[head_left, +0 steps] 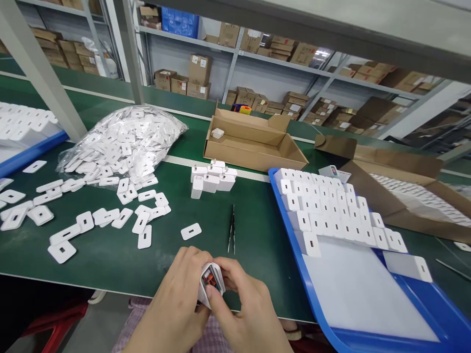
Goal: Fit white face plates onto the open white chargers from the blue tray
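Observation:
Between both hands, close to the table's front edge, is a white charger housing [203,294] with its end uncovered, showing orange and green parts inside. My left hand [180,294] wraps round its left side. My right hand [248,304] grips it from the right, with the thumb at the opening. Part of the housing is hidden by the fingers. Just beyond lies a single white cover plate [191,231] with a slot. Black tweezers [231,229] lie to its right. Farther back, several white chargers [211,183] stand grouped with their prongs up.
A clear bag [125,139] of cover plates sits at the back left, with loose plates [106,216] spread before it. On the right, a blue tray [305,294] holds rows of chargers. Behind are an open cardboard box [250,156] and another box [390,201] with white pieces.

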Tool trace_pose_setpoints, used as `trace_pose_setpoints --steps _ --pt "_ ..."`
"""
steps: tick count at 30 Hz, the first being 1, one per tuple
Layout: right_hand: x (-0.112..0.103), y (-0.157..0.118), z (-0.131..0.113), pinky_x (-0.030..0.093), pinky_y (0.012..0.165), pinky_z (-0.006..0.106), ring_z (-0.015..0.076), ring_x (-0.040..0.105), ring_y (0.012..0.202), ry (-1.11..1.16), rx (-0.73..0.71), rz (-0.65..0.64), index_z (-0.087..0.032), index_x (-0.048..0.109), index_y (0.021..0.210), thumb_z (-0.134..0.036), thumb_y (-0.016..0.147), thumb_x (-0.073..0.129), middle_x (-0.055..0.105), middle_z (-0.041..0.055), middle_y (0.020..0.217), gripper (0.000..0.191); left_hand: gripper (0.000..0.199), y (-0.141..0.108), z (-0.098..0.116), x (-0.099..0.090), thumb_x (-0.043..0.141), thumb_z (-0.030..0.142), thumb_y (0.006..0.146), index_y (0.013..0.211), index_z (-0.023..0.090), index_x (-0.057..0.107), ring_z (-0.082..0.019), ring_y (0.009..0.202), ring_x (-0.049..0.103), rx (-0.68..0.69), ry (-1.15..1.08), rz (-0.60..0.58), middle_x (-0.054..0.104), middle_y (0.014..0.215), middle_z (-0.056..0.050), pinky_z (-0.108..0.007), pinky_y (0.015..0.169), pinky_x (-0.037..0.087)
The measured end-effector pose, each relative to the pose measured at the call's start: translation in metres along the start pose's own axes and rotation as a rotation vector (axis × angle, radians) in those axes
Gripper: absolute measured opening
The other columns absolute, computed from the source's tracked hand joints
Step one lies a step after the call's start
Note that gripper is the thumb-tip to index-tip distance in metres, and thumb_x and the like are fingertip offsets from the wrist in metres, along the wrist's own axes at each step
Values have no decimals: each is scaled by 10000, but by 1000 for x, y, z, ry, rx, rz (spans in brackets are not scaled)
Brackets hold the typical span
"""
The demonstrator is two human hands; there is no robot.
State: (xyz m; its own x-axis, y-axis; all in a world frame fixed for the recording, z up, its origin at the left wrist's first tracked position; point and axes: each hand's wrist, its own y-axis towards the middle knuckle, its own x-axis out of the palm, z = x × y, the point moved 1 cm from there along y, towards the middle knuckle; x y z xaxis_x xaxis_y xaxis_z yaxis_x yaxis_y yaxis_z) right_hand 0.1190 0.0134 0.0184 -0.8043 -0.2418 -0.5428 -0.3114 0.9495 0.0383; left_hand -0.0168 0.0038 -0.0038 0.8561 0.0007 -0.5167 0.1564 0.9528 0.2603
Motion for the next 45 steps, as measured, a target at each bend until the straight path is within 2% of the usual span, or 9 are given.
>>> trace_pose_setpoints --steps 7,14,22,25,28,31,34,37,45 --pt "-3 -8 -1 519 646 251 159 695 728 -262 -256 101 -250 481 1177 -180 961 383 709 14 920 248 447 -1 5 2 367 -61 811 1139 241 389 -223 861 436 149 49 49 495 967 -41 -343 721 415" --pt "-2 -7 1 539 665 235 145 688 734 -231 -331 139 -236 474 1206 -144 944 420 704 16 930 284 443 0 7 -2 362 -54 836 1158 249 391 -217 877 444 167 46 51 493 973 -39 -337 730 422" --pt "-15 -9 1 572 746 184 149 721 852 116 -81 39 -232 676 1181 -254 955 512 755 41 1012 279 415 -3 5 2 533 188 857 1145 319 264 -136 742 556 -134 -303 -47 439 1038 3 -295 690 459" --pt "-16 -13 3 559 590 157 135 703 648 207 66 184 -226 762 996 -325 938 552 769 21 810 239 416 -3 6 3 574 170 817 1065 329 280 -109 708 501 -192 -418 -63 374 1012 32 -270 698 440" --pt "-14 -17 3 554 536 157 118 666 534 233 163 385 -230 774 913 -361 908 603 756 5 740 216 503 -1 12 0 620 189 747 1145 335 351 -160 915 557 -368 -487 -170 402 1188 -1 -287 795 456" --pt "-11 -20 1 562 587 160 107 656 562 110 40 508 -246 766 898 -276 892 627 755 1 790 142 542 1 18 -4 608 224 733 1241 328 449 -240 1134 526 -465 -512 -232 467 1281 -23 -331 933 425" --pt "-9 -22 0 566 655 177 114 659 640 7 -119 537 -257 755 924 -182 888 626 744 0 815 154 401 5 21 -6 626 172 706 1086 293 587 -218 993 544 -411 -471 -253 571 1067 -2 -289 850 415" --pt "-8 -24 2 569 687 194 120 664 675 -21 -188 537 -258 739 961 -153 893 621 737 1 835 172 275 7 22 -6 666 154 688 931 266 601 -169 770 507 -388 -457 -251 535 864 38 -254 698 379" --pt "-9 -27 -5 554 700 196 120 671 749 -83 -310 453 -225 709 956 -76 884 601 724 17 888 198 222 5 24 -11 646 158 667 839 250 539 -136 709 478 -425 -490 -236 488 821 62 -233 638 345"
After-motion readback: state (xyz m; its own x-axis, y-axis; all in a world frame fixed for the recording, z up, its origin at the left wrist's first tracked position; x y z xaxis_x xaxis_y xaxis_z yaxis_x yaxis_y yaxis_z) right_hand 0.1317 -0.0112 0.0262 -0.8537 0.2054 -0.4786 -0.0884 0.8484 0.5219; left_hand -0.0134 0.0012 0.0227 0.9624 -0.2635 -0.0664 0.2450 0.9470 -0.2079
